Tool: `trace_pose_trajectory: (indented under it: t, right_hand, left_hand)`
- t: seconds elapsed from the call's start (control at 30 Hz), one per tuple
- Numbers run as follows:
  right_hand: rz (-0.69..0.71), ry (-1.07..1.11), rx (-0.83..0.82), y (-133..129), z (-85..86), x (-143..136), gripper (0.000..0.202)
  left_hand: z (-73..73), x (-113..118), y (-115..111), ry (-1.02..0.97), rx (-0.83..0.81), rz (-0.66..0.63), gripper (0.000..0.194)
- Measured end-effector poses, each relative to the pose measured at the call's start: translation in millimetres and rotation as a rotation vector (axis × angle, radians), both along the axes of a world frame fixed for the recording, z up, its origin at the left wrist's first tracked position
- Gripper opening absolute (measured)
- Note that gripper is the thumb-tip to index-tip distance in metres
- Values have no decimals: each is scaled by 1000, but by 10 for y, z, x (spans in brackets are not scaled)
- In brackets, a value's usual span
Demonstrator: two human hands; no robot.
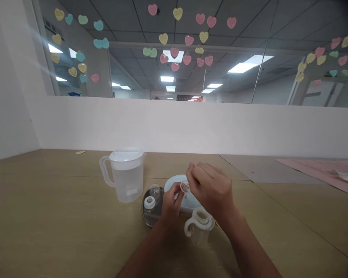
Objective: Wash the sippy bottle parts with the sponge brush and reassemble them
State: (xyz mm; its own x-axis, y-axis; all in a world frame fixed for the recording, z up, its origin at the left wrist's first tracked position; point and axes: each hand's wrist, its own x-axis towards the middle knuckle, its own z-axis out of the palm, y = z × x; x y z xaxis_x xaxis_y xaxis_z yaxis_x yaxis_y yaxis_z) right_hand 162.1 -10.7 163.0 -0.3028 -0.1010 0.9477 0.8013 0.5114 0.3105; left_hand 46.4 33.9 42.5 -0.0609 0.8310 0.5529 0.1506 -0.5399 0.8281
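**Two hands pinching a small round part above a white dish**

A small round part (185,187), pale with a reddish ring on its face, is being held up between both hands just above the far edge of a white dish (174,181). The left hand (170,206) is coming at it from below, fingers drawn narrow and closing on its lower rim. The right hand (211,189) is curling over it from the right, fingertips (191,170) pinched close on the upper side. Exactly which fingers are touching the part is too small to tell.

Directly under the right wrist a clear baby bottle (199,227) with a white collar and side handles is standing upright on the table (60,216), open at the top. To the left of the left hand a shallow round metal tray (151,222) is sitting on the table, touching or just overlapping the white dish. On the tray a clear dome cap (154,190) and a white ring piece (149,202) are lying close together.

Further left, just beside the tray, a translucent lidded jug (124,173) is standing upright with its handle turned to the left.

Well apart, at the far right of the table, a pink mat (321,170) is lying flat. Behind it all a white low wall (191,127) is running across, with glass above it dotted with coloured paper hearts (188,40).
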Motion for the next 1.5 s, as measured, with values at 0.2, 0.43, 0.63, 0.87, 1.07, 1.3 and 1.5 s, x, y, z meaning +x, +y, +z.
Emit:
trace_pose_trajectory:
  t: [0.2,0.43,0.63,0.87,1.07,1.3,1.5]
  right_hand:
    - [-21,416,12,-71,175,362,40]
    - [-162,442,-822,1155,-283,671,37]
    - [-384,317,-1375,1669,-842,681,39]
    - [-341,198,-1421,1562,-653,607,28]
    - [398,-239,-1783,1211,-461,326,25]
    - [624,-201,-1783,1174,-531,127,26]
    - [730,-170,-1922,1252,-605,218,24]
  left_hand:
    - [-124,-111,63,-75,-100,-35,20]
    - [-200,-128,105,-196,-122,-26,23]
    - [-204,-120,100,-80,-137,12,21]
    - [-179,-101,74,-30,-143,16,25]
    - [-235,-133,139,-24,-135,51,27]
    - [-220,-177,158,49,-54,132,24]
    - [-233,-339,176,232,26,352,14]
